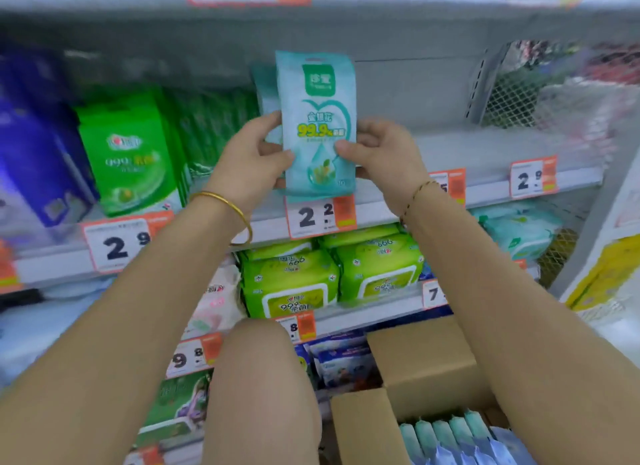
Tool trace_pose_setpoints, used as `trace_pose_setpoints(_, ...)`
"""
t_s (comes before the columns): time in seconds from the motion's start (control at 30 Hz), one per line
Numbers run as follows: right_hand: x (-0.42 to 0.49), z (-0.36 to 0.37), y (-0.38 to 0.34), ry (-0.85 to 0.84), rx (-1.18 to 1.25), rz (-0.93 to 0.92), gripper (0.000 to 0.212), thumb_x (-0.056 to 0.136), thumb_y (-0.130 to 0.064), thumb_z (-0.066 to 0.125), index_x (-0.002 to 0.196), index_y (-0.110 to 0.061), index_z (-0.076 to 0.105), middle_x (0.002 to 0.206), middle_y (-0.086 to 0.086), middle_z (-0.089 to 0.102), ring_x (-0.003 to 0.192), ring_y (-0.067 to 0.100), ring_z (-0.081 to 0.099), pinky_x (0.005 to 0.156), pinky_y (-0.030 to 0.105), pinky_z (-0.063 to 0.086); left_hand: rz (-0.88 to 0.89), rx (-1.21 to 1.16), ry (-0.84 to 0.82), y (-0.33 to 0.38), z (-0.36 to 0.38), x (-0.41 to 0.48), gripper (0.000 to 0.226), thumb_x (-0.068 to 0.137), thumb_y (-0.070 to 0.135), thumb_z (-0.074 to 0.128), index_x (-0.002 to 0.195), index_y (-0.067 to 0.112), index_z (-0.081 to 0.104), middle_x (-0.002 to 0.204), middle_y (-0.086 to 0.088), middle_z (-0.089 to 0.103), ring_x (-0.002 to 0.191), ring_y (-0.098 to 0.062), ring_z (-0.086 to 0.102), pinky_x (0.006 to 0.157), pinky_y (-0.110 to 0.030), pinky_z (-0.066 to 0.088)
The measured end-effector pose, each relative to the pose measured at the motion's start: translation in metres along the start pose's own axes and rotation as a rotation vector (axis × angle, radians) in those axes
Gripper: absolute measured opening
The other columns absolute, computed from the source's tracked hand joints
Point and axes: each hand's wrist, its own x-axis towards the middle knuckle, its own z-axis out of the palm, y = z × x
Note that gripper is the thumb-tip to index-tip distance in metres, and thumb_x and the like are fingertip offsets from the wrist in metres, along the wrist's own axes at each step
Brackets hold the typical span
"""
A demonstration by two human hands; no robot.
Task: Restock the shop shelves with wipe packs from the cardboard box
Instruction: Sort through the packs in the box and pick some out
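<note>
A pale teal wipe pack [317, 118] with a green logo and "99.9%" stands upright at the front of the upper shelf [446, 153]. My left hand [252, 156] grips its left edge and my right hand [379, 151] grips its right edge. More packs of the same kind [265, 94] stand just behind it. The open cardboard box [422, 367] sits low at the right, with several teal packs [446, 433] standing on edge inside.
Green wipe packs [131, 160] and a blue box [38, 153] fill the shelf to the left. To the right the shelf is bare up to a mesh divider [509, 87]. Lime-green packs [291, 281] lie on the shelf below. My knee [259, 388] is raised beside the box.
</note>
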Motion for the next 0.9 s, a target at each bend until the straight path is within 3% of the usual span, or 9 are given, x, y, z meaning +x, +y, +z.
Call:
trace_pose_setpoints(0.1, 0.028, 0.018, -0.004, 0.053, -0.045, -0.043, 0.034, 0.085, 0.001, 0.061, 0.118, -0.001, 0.052, 0.096, 0.009, 0.066, 0.076, 0.015, 0.065, 0.066, 0.025, 0.057, 0.045, 0.07, 0.099, -0.001, -0.008, 0.026, 0.054, 0.088, -0.011, 0.04, 0.135, 0.014, 0.047, 0.093, -0.012, 0.062, 0.075, -0.016, 0.064, 0.064, -0.02, 0.059)
trace_pose_setpoints(0.17, 0.042, 0.026, -0.001, 0.08, -0.109, -0.063, 0.038, 0.085, -0.001, 0.062, 0.121, -0.002, 0.051, 0.103, 0.012, 0.066, 0.085, 0.02, 0.064, 0.073, 0.031, 0.057, 0.055, 0.151, 0.167, -0.007, -0.01, 0.037, 0.053, 0.087, -0.009, 0.044, 0.133, 0.016, 0.049, 0.089, -0.013, 0.06, 0.081, -0.024, 0.064, 0.078, -0.034, 0.059)
trace_pose_setpoints(0.23, 0.047, 0.03, 0.007, 0.088, -0.256, -0.075, 0.035, 0.086, -0.004, 0.062, 0.12, -0.004, 0.053, 0.105, 0.01, 0.066, 0.092, 0.022, 0.064, 0.081, 0.034, 0.055, 0.044, 0.227, 0.216, -0.017, -0.01, 0.043, 0.053, 0.084, -0.007, 0.05, 0.13, 0.019, 0.053, 0.086, -0.014, 0.058, 0.087, -0.031, 0.063, 0.088, -0.045, 0.054)
trace_pose_setpoints(0.3, 0.045, 0.032, 0.018, 0.095, -0.461, -0.076, 0.031, 0.087, -0.009, 0.062, 0.117, -0.006, 0.056, 0.109, 0.01, 0.067, 0.098, 0.023, 0.064, 0.081, 0.029, 0.051, 0.017, 0.26, 0.245, -0.027, -0.009, 0.044, 0.053, 0.082, -0.007, 0.052, 0.129, 0.016, 0.054, 0.079, -0.009, 0.056, 0.086, -0.029, 0.06, 0.089, -0.047, 0.053)
trace_pose_setpoints(0.43, 0.043, 0.033, 0.029, 0.115, -0.706, -0.11, 0.022, 0.088, -0.014, 0.061, 0.108, -0.006, 0.064, 0.108, 0.01, 0.068, 0.096, 0.023, 0.06, 0.069, 0.02, 0.037, -0.01, 0.278, 0.289, -0.039, -0.002, 0.041, 0.051, 0.083, -0.005, 0.055, 0.13, 0.013, 0.048, 0.08, -0.007, 0.056, 0.089, -0.028, 0.061, 0.088, -0.045, 0.053)
trace_pose_setpoints(0.6, 0.048, 0.035, 0.028, 0.106, -0.809, -0.098, 0.022, 0.088, -0.02, 0.062, 0.102, -0.003, 0.065, 0.105, 0.014, 0.067, 0.086, 0.027, 0.056, 0.061, 0.023, 0.034, -0.026, 0.288, 0.329, -0.037, -0.001, 0.041, 0.038, 0.086, -0.003, 0.054, 0.121, 0.007, 0.044, 0.079, -0.002, 0.054, 0.088, -0.028, 0.061, 0.087, -0.041, 0.052)
trace_pose_setpoints(0.7, 0.052, 0.037, 0.028, 0.091, -0.829, -0.053, 0.024, 0.088, -0.023, 0.062, 0.102, -0.003, 0.066, 0.102, 0.012, 0.068, 0.078, 0.018, 0.049, 0.054, 0.024, 0.032, -0.041, 0.302, 0.325, -0.037, -0.001, 0.042, 0.03, 0.086, -0.002, 0.054, 0.113, 0.009, 0.044, 0.079, -0.002, 0.053, 0.09, -0.03, 0.062, 0.084, -0.038, 0.051)
trace_pose_setpoints(0.8, 0.047, 0.034, 0.025, 0.107, -0.828, -0.033, 0.032, 0.088, -0.024, 0.062, 0.108, 0.001, 0.062, 0.089, 0.005, 0.06, 0.082, 0.02, 0.049, 0.062, 0.023, 0.034, -0.003, 0.37, 0.373, -0.037, 0.001, 0.04, 0.032, 0.085, -0.002, 0.056, 0.115, 0.005, 0.045, 0.091, -0.006, 0.051, 0.082, -0.022, 0.053, 0.079, -0.033, 0.048)
trace_pose_setpoints(0.9, 0.026, 0.02, 0.019, 0.172, -0.81, -0.101, 0.041, 0.088, -0.02, 0.061, 0.123, 0.0, 0.053, 0.112, 0.013, 0.057, 0.102, 0.026, 0.056, 0.081, 0.027, 0.039, 0.204, 0.366, 0.46, -0.032, 0.01, 0.025, 0.035, 0.081, -0.005, 0.056, 0.114, 0.003, 0.048, 0.103, -0.009, 0.045, 0.08, -0.017, 0.046, 0.075, -0.024, 0.045)
